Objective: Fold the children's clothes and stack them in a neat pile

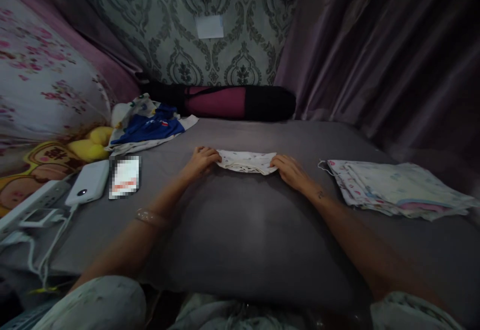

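- The folded white cloth (247,162) lies on the grey surface (240,220), its long side running from 9 to 3 o'clock, directly between the two hands.
- The left hand (205,161) is at the cloth's 9 o'clock end, its fingers closed on the edge.
- The right hand (291,171) holds the 3 o'clock end, the thumb and fingers pinched narrow on the corner.
- Layered edges show along the cloth's 6 o'clock side; small dark marks dot its top.
- At 3 o'clock, well apart from the cloth and beyond the right hand, lies a stack of folded fabric (405,187).
- At 10 o'clock is a rumpled pile with a blue garment (150,127), near a yellow plush (90,145).
- Toward 9 o'clock sit a pixelated item (125,177) and, just beside it, a white power bank (88,182) with a cable.
- At 8 o'clock is a white power strip (33,207).
- At 12 o'clock, a black and magenta roll (217,102) lies before the patterned wall (243,35).
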